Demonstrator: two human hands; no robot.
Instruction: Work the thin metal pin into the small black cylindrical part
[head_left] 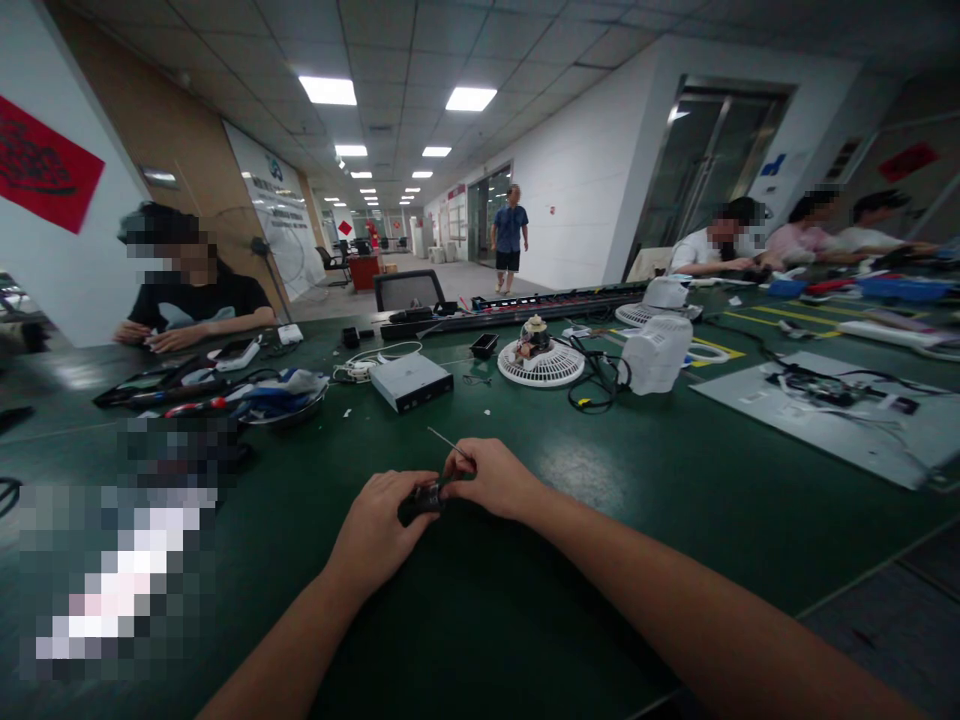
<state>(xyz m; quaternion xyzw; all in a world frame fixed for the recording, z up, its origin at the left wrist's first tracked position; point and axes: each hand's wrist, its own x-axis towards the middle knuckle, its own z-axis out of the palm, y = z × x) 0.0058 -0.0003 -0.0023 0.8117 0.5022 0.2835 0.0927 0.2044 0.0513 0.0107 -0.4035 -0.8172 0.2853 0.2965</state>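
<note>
My left hand (386,525) is closed around a small dark cylindrical part (427,498), low over the green table. The fingertips of my right hand (487,478) meet that part at its right end. A thin metal rod (444,438), like a screwdriver shaft, sticks out up and to the left from my right hand; its other end is hidden by the fingers. Beyond my hands lies a grey box-shaped disc drive (411,382). Farther right is a white round fan grille (541,364) with a motor on top.
A white fan housing (657,355) with black cable stands right of the grille. A grey panel (825,415) with wiring lies at the right. Bags and tools (277,395) are piled at the left. Several people sit around the green table (555,590); another person (510,238) stands in the aisle.
</note>
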